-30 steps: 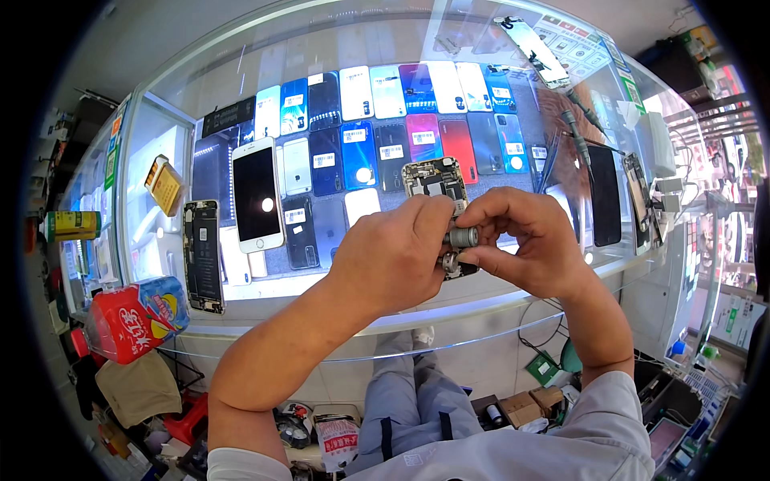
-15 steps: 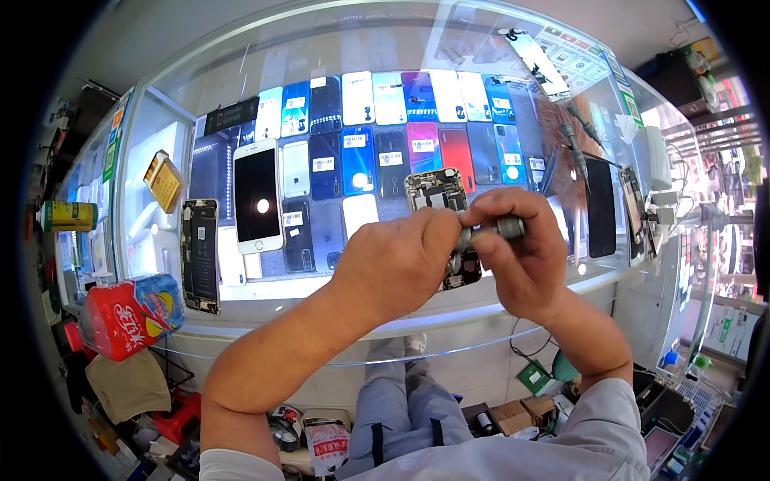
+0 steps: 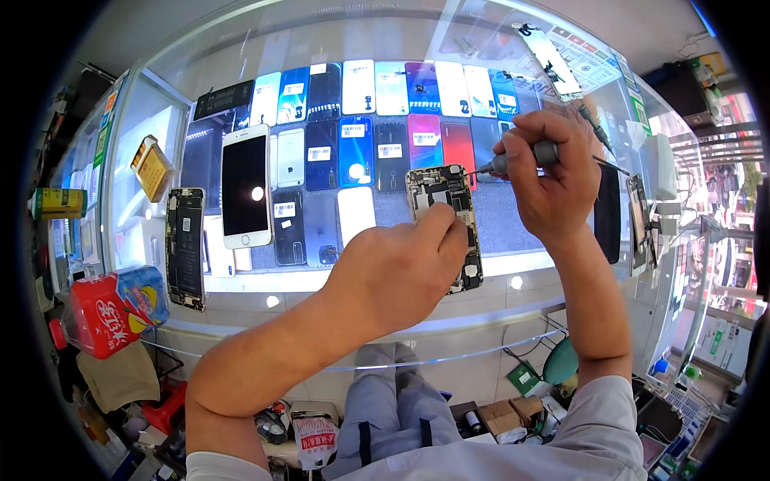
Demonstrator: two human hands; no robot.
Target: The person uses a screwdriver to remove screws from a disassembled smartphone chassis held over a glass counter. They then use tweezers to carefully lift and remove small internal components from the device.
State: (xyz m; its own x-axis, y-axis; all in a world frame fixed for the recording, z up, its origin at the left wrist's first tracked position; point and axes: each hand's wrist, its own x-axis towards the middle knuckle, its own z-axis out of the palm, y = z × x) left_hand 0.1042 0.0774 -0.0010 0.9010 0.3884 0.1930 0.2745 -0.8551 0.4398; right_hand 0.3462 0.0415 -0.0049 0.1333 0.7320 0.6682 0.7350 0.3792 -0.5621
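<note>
An opened phone (image 3: 473,260) with bare circuit boards lies upright on the glass counter in front of me. My left hand (image 3: 397,268) bears on it, with bent fingers pressed against its inner parts; whether something small is between them cannot be seen. In my right hand (image 3: 557,188) is a screwdriver (image 3: 498,165) with a grey handle, gripped between thumb and fingers. Held nearly level, the screwdriver points left, its thin tip at the phone's upper right corner. Whether the tip touches a screw is too small to tell.
Left of the work are a white phone (image 3: 247,192), another opened phone (image 3: 186,248), a yellow box (image 3: 152,170) and a red-labelled bottle (image 3: 112,317). A loose screen part (image 3: 549,64), another screwdriver (image 3: 594,128) and a dark phone (image 3: 608,212) lie rightward. Several phones show beneath the glass.
My hands were together over the phone, at the screwdriver. Now my right hand has moved up and right with the screwdriver, while my left hand stays low on the phone.
</note>
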